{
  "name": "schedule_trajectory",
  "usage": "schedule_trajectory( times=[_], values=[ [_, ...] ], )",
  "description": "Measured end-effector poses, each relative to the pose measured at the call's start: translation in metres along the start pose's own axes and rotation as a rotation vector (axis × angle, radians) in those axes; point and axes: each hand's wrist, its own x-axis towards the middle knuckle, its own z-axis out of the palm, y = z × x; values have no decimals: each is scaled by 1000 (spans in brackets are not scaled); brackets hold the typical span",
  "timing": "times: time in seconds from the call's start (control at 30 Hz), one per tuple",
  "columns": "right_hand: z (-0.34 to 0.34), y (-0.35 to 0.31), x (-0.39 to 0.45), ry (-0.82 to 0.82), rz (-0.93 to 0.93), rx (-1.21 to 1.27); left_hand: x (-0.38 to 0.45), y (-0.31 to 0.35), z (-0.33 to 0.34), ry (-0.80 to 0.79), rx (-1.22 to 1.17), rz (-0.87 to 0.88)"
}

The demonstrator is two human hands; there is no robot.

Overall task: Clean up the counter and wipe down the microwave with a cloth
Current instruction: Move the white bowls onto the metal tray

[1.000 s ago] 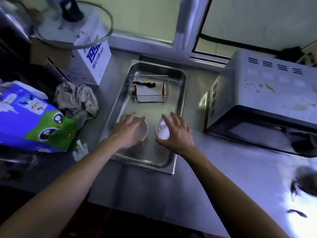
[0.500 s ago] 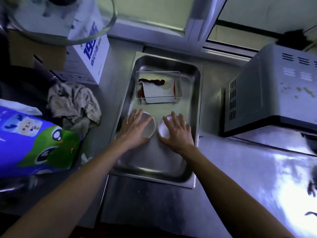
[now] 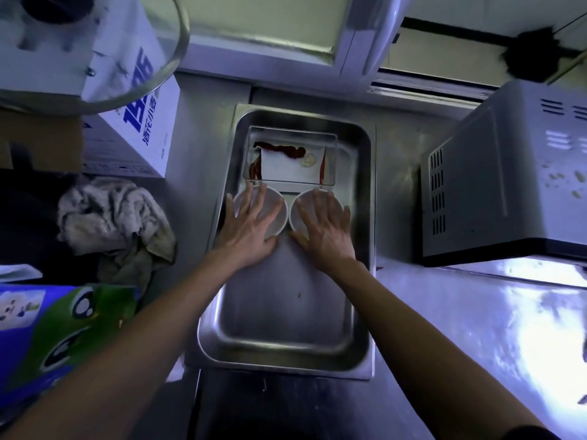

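Observation:
A steel tray [image 3: 286, 363] lies on the counter in front of me. Two white bowls sit side by side in its middle, just short of a clear rectangular container [image 3: 290, 160] smeared with red sauce. My left hand [image 3: 251, 223] lies spread over the left bowl [image 3: 278, 217], thumb at its near rim. My right hand [image 3: 324, 227] covers the right bowl [image 3: 297, 214] the same way. A crumpled beige cloth [image 3: 111, 223] lies left of the tray. The grey microwave [image 3: 508, 185] stands at the right, with spots of spill on its top.
A white box with blue print [image 3: 139, 122] stands at the back left under a glass lid [image 3: 95, 42]. A blue and green pack [image 3: 57, 328] sits at the near left. The steel counter [image 3: 460, 328] runs right below the microwave, with dark scraps at its far right edge.
Both hands have carried the bowls farther into the tray, up against the clear container, and now lie flatter over them. My view has shifted closer and more overhead.

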Motion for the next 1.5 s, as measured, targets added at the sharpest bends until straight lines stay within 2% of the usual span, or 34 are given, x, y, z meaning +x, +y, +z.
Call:
schedule_trajectory(
  times=[0.4, 0.77, 1.07, 1.23, 1.5],
  values=[
    [-8, 3, 21, 37, 46, 36, 27, -8, -2, 55, 33, 27],
    [-34, 14, -43, 179, 24, 82, -2, 40, -29, 140, -115, 85],
    [-43, 87, -161, 275, 175, 157, -18, 151, -36, 156, -197, 210],
    [-35, 148, -240, 282, 300, 214, -33, 242, -27, 187, -217, 309],
    [-18, 260, -398, 298, 506, 284, -74, 409, 1, 110, -124, 434]
  ],
)
